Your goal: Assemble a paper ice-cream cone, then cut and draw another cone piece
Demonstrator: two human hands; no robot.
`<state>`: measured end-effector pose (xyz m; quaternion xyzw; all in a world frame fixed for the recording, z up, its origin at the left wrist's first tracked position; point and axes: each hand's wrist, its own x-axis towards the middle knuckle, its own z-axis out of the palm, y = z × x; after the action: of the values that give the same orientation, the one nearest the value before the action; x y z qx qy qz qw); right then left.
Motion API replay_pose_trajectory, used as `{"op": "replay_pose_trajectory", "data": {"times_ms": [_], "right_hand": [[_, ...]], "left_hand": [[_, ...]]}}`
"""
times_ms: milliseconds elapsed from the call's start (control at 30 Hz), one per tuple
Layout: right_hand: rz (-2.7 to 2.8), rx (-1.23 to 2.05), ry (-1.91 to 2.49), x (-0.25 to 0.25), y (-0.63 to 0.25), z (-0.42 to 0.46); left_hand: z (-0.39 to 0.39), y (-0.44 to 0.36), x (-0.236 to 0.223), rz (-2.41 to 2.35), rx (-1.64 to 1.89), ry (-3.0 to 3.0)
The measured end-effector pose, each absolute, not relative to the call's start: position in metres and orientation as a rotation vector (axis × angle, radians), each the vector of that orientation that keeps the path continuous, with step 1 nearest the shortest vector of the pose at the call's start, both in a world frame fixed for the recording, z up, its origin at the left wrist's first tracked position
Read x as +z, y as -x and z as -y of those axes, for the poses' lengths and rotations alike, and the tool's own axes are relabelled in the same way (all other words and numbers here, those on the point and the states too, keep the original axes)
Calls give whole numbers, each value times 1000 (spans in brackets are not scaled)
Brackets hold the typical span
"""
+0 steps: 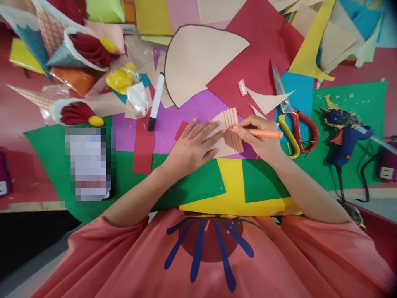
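Observation:
A small beige paper piece (pixel 230 134) with orange stripes lies on the purple sheet (pixel 186 116). My left hand (pixel 194 142) rests flat on its left part, fingers stretched out and together. My right hand (pixel 259 136) is closed on an orange marker (pixel 263 133), whose tip touches the striped area of the paper. Both forearms reach in from the bottom over green and yellow sheets (pixel 231 186).
Scissors with yellow and red handles (pixel 293 122) lie right of my right hand, and a blue glue gun (pixel 344 132) lies further right. A black-and-white marker (pixel 156 101), a large beige cut-out (pixel 198 60), a red sheet (pixel 260 54) and folded paper decorations (pixel 80 54) lie behind.

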<state>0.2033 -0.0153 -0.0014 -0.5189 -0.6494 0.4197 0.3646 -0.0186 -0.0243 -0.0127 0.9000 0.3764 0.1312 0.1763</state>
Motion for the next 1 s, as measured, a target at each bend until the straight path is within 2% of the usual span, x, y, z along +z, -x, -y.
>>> {"op": "replay_pose_trajectory", "data": {"times_ms": [767, 1000], "right_hand": [[1643, 1176, 1385, 1, -202, 13], [1506, 1083, 1381, 1, -203, 17]], "left_hand": [[24, 18, -12, -1064, 364, -2570], [24, 19, -14, -1069, 376, -2590]]}}
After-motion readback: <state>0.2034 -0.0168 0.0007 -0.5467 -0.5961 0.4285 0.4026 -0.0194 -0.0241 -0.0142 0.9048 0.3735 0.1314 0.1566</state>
